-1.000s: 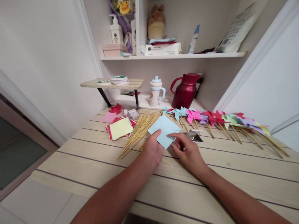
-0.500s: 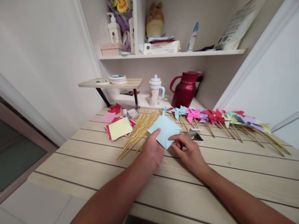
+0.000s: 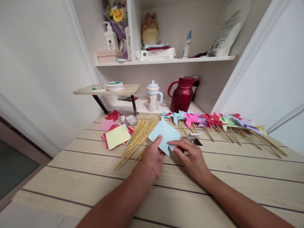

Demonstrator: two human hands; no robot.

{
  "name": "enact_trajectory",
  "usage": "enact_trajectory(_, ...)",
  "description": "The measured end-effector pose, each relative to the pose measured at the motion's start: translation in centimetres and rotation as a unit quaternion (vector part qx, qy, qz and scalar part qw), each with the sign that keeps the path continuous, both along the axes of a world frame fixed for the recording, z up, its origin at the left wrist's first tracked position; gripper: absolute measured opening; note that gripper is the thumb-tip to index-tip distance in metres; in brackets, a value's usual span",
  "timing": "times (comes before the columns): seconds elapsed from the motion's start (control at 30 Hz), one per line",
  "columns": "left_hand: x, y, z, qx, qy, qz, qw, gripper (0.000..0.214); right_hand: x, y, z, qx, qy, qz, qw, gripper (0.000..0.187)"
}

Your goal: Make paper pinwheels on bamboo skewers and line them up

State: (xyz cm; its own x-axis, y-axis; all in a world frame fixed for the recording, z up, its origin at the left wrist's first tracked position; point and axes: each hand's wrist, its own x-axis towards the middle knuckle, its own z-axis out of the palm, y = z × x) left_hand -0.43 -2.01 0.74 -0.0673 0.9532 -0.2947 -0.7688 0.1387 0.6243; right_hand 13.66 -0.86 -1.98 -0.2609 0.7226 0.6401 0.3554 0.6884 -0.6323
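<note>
A light blue square of paper (image 3: 163, 131), cut in from its corners, is held over the table with one corner pointing toward me. My left hand (image 3: 154, 155) grips it from the lower left, thumb on top and the other fingers underneath. At the lower right, my right hand (image 3: 190, 155) pinches one flap of the paper between thumb and forefinger. Behind my left hand lies a loose pile of thin wooden sticks (image 3: 135, 139). Just beyond my right hand stands a small open box (image 3: 195, 141) with small dark metallic pieces inside.
Finished paper pinwheels (image 3: 212, 120) on sticks line the back right of the table (image 3: 225, 177). A stack of coloured paper squares (image 3: 117, 136) lies left. Behind are a cup (image 3: 152, 96), a red thermos jug (image 3: 182, 95) and a small raised shelf (image 3: 106, 90).
My right hand has moved in onto the paper, and the flap at its lower right now bends up between the fingers. My left hand keeps its hold. The whole view has shifted slightly.
</note>
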Motion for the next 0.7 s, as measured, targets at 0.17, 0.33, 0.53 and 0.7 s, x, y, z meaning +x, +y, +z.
enact_trajectory(0.17,-0.11,-0.12,0.32,-0.017,0.011,0.013,1.000,0.024,0.03,0.00,-0.12,-0.016,0.034,-0.019,0.999,0.030)
enact_trajectory(0.33,-0.20,-0.16,0.38,0.004,0.020,0.001,1.000,0.025,0.10,-0.17,0.29,0.056,0.012,-0.009,0.998,0.012)
enact_trajectory(0.53,-0.03,-0.34,0.08,0.052,0.036,-0.010,0.998,0.022,-0.07,-0.77,0.47,0.077,0.021,0.000,0.997,0.012)
enact_trajectory(0.7,0.12,-0.37,-0.03,0.051,0.048,-0.018,0.997,0.025,-0.20,-0.93,0.69,0.066,0.016,-0.038,0.997,0.005)
